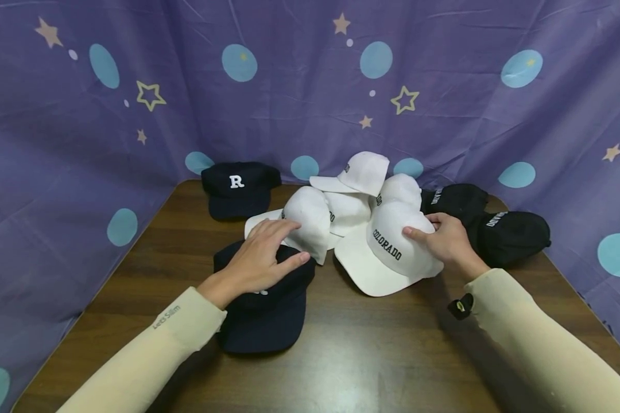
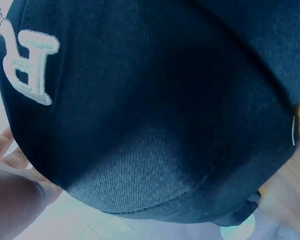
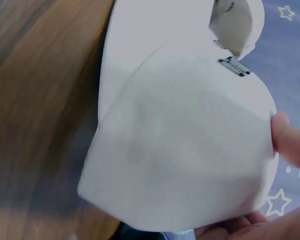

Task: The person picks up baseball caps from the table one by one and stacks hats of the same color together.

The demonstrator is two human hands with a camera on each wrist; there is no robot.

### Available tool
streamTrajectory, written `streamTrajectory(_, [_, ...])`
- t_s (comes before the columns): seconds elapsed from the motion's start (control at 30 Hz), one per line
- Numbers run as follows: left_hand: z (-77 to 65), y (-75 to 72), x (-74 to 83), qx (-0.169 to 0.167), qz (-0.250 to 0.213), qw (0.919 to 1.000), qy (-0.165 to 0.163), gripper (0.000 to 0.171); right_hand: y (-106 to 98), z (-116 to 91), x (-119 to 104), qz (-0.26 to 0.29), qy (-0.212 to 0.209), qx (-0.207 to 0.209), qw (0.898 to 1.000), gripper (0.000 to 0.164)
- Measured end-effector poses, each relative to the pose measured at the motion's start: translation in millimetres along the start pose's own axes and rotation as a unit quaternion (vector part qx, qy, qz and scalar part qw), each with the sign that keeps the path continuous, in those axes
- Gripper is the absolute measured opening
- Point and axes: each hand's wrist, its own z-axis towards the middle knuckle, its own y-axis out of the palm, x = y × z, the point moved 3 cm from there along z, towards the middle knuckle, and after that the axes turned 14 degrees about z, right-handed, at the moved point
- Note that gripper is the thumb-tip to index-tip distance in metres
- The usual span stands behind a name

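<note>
the right hand (image 1: 446, 240) pinched a white cap (image 1: 387, 241) by its side.
the cap was at the near right of the other white caps (image 1: 347, 211), left of the black caps (image 1: 516, 240). it looked light and soft with a stiffer brim (image 1: 364, 267), and not likely to slip or break; its side or brim seemed good to hold. the left hand (image 1: 260, 258) was loose, holding nothing, over the near dark blue cap (image 1: 268, 324); i could not tell if it touched.
</note>
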Motion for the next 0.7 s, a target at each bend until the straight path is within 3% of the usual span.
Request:
streamTrajectory(0.27, [0.0,-1.6,0.6,-0.004,0.004,0.9999,-0.009,0.071,0.9,-2.3,1.6,0.114,0.021,0.000,0.993,0.062])
streamTrajectory(0.43, [-0.2,-3.9,0.5,-0.002,0.007,0.9999,-0.013,0.071,1.1,-4.7,1.1,0.155,0.021,0.006,0.988,0.058])
streamTrajectory(0.7, [1.4,-2.6,3.0,-0.006,0.008,0.9999,-0.007,0.070,-0.7,-13.1,-4.8,0.222,-0.020,-0.010,0.975,0.052])
